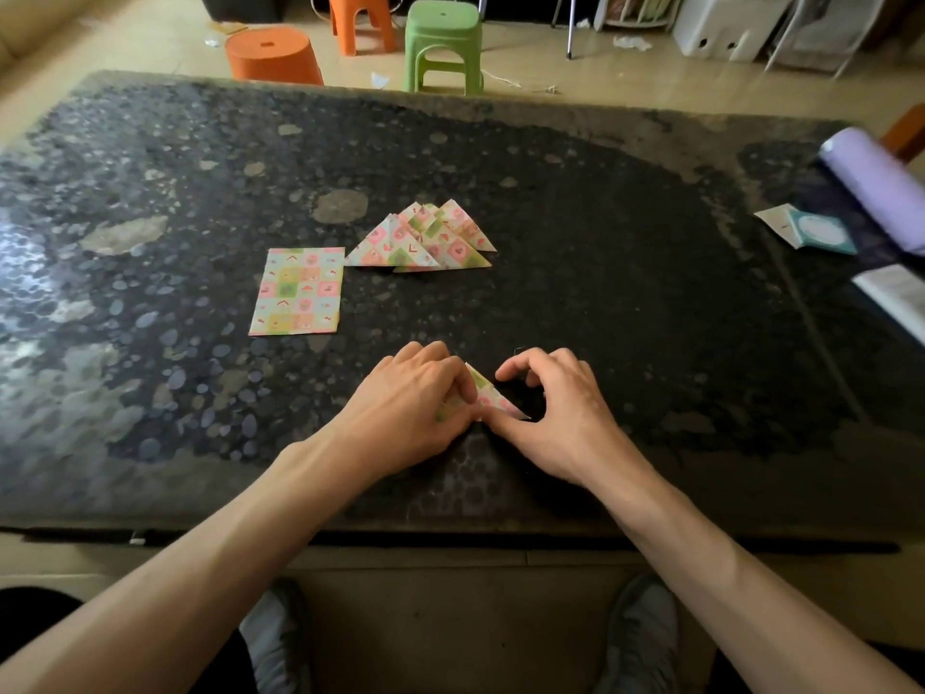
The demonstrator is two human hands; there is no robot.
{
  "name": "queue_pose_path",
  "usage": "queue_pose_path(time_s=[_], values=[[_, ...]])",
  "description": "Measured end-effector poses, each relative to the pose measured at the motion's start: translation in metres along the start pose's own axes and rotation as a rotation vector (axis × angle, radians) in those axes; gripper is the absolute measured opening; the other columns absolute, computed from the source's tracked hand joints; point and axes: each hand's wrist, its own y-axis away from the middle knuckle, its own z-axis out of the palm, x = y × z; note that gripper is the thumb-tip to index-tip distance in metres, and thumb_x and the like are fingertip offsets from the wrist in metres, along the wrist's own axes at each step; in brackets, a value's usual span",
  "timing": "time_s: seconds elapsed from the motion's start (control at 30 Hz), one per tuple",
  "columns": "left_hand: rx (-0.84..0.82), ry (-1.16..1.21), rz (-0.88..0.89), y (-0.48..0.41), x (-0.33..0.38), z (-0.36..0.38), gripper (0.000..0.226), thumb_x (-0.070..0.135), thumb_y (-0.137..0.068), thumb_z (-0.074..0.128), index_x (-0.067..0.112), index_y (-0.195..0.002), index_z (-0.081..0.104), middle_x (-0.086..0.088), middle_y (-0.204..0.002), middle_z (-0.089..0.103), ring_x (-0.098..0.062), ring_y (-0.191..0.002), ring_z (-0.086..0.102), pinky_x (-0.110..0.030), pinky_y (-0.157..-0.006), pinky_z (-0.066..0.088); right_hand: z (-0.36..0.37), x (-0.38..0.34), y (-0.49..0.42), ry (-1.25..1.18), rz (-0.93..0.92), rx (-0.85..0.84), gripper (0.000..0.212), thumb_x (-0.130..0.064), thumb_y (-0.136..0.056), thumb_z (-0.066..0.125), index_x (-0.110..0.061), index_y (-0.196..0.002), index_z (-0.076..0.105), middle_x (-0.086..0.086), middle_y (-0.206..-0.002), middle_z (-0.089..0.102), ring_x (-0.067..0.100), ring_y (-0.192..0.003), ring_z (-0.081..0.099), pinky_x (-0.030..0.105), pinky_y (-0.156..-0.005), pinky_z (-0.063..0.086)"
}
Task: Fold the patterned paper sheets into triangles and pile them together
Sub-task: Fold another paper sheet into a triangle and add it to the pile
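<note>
Paper triangle [493, 397] under your hands; left hand [415, 398] pinches it, right hand [550, 408] presses its edge (thumb only); pile [425, 240] lies straight beyond it, nearer your left.

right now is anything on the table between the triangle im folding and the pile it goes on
Nothing visible. The triangle under the left hand and right hand has only bare table between it and the pile of folded triangles straight ahead. The flat sheets lie left of that path.
</note>
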Motion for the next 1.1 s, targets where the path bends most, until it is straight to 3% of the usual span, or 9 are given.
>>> queue_pose_path(time_s=[0.23,0.57,0.9,1.03,1.1], values=[[-0.02,0.019,-0.042,-0.002,0.003,-0.003,0.031,0.059,-0.091,0.058,0.033,-0.104,0.064,0.012,-0.109,0.052,-0.014,-0.109,0.049,-0.034,-0.097,0.045,0.001,0.004,0.0,-0.015,-0.035,-0.018,0.032,-0.042,-0.09,0.074,-0.04,-0.118,0.06,-0.014,-0.111,0.043,0.011,-0.114,0.044,0.03,-0.099,0.044],[0.021,-0.017,-0.09,-0.002,0.011,0.001,0.034,0.064,-0.088,0.061,0.032,-0.1,0.064,0.011,-0.107,0.054,-0.014,-0.108,0.05,-0.034,-0.095,0.044,-0.004,0.013,-0.002,-0.085,-0.069,-0.037,0.03,-0.042,-0.089,0.077,-0.039,-0.116,0.063,-0.013,-0.11,0.049,0.008,-0.107,0.047,0.023,-0.092,0.043],[-0.005,-0.001,-0.124,-0.003,0.014,-0.003,0.025,0.062,-0.09,0.061,0.038,-0.094,0.057,0.013,-0.111,0.052,-0.011,-0.109,0.047,-0.032,-0.095,0.042,-0.027,0.011,-0.011,-0.112,0.019,-0.229,0.045,-0.008,-0.088,0.077,-0.041,-0.114,0.065,-0.013,-0.112,0.053,0.004,-0.101,0.052,0.016,-0.08,0.041],[-0.054,-0.096,-0.091,-0.005,0.008,-0.013,0.012,0.051,-0.095,0.061,0.04,-0.096,0.056,0.014,-0.113,0.056,-0.012,-0.115,0.054,-0.031,-0.091,0.035,-0.028,0.008,-0.013,-0.117,0.031,-0.232,0.045,-0.006,-0.087,0.077,-0.041,-0.113,0.065,-0.013,-0.112,0.053,0.004,-0.1,0.052,0.014,-0.076,0.04],[-0.052,-0.101,-0.118,-0.004,-0.001,-0.019,0.029,0.062,-0.087,0.065,0.039,-0.098,0.052,0.014,-0.107,0.056,-0.012,-0.106,0.056,-0.033,-0.086,0.037,-0.029,0.008,-0.012,-0.118,0.03,-0.245,0.044,-0.007,-0.089,0.076,-0.041,-0.114,0.065,-0.014,-0.113,0.052,0.003,-0.102,0.052,0.014,-0.076,0.04]])
